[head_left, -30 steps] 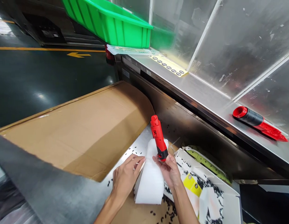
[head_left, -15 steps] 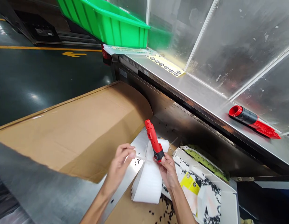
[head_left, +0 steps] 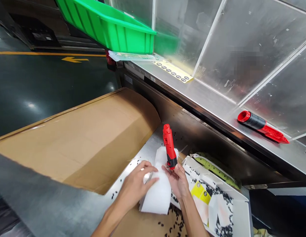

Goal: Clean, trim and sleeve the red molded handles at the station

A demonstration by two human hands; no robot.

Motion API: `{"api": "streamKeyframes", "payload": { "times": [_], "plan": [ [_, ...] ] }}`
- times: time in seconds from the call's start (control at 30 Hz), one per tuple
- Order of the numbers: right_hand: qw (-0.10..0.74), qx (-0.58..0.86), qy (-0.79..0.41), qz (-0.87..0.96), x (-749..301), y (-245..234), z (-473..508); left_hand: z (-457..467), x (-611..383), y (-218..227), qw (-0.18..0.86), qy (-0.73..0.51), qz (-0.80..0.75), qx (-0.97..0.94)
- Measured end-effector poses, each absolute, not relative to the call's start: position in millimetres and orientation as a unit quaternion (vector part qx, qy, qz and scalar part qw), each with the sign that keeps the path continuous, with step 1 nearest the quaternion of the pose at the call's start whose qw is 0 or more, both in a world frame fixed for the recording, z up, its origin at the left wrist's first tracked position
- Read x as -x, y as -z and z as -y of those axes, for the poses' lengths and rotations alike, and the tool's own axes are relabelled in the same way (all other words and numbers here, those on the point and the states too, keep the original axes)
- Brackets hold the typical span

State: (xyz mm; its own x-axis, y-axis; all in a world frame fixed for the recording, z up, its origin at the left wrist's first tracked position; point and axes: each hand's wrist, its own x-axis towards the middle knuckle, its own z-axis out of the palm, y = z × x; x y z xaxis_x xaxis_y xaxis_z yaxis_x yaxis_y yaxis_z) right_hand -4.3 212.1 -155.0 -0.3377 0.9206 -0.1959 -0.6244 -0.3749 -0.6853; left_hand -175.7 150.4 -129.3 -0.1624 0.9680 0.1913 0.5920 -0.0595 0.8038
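My right hand grips the black lower end of a red tool body, which stands nearly upright above a stack of white foam sheets. My left hand lies on the left edge of that stack with its fingers curled over the top sheet. Small black screws are scattered over the metal surface and the cardboard below the stack.
A large cardboard sheet curves up on the left. A white tray holding black screws and yellow tags sits to the right. On the steel shelf lie a second red and black tool, a sticker strip and a green bin.
My left hand, which was raised off the stack half a second ago, has come back down onto the foam sheets. The red tool tilted left, then returned to nearly upright.
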Motion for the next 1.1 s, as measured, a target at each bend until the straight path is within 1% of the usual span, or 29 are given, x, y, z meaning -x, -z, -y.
{"api": "streamKeyframes", "payload": {
  "times": [0.1,0.23,0.6,0.77,0.83,1.0,1.1],
  "plan": [
    [0.497,0.294,-0.777,0.250,2.7,156.8,-213.8,-136.1,161.4,140.2,0.294,-0.325,-0.588,-0.679],
    [0.494,0.296,-0.778,0.250,2.8,157.5,-214.8,-127.2,157.8,149.8,0.299,-0.293,-0.583,-0.696],
    [0.495,0.291,-0.781,0.246,2.1,159.0,-217.1,-140.6,161.8,138.7,0.392,-0.343,-0.562,-0.642],
    [0.496,0.291,-0.782,0.242,1.8,160.2,-217.9,-138.3,164.9,137.0,0.449,-0.358,-0.571,-0.587],
    [0.496,0.289,-0.783,0.240,1.5,160.7,-217.8,-139.2,168.3,145.7,0.461,-0.372,-0.594,-0.544],
    [0.496,0.280,-0.787,0.238,0.5,161.3,-217.0,-151.5,175.1,185.5,0.441,-0.413,-0.689,-0.399],
    [0.494,0.278,-0.789,0.238,-0.8,161.8,-216.9,-166.5,181.3,198.2,0.448,-0.413,-0.687,-0.395]
  ]
}}
